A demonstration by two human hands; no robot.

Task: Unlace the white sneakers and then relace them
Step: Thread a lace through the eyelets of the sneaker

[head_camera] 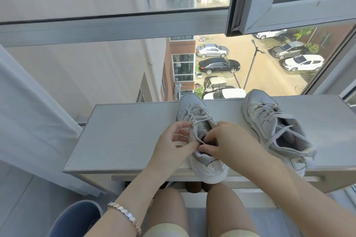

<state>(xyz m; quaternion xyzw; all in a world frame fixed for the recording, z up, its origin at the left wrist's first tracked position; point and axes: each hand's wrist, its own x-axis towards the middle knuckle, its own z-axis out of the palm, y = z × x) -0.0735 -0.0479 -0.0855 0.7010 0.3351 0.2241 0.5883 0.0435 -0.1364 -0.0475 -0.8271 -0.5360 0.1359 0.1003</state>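
Both hands are closed on work at the sneaker. Right hand: thumb and forefinger pinch the lace at the top eyelets, over the dark opening. Left hand: fingers curled, thumb pressed to the collar, gripping the sneaker's left side just beside the same lace strand. The lace runs loose from the pinch up to the crossed rows, which remain threaded toward the toe.

The sneaker stands upright on the table, toe to the window, heel overhanging the near edge above the person's knees. The second sneaker lies to its right, apart, tilted onto its side, laced, with a loose end trailing over its opening.

A bracelet sits on the left wrist. A curtain hangs left of the table, with a blue bin on the floor below it. Parked cars show through the glass.
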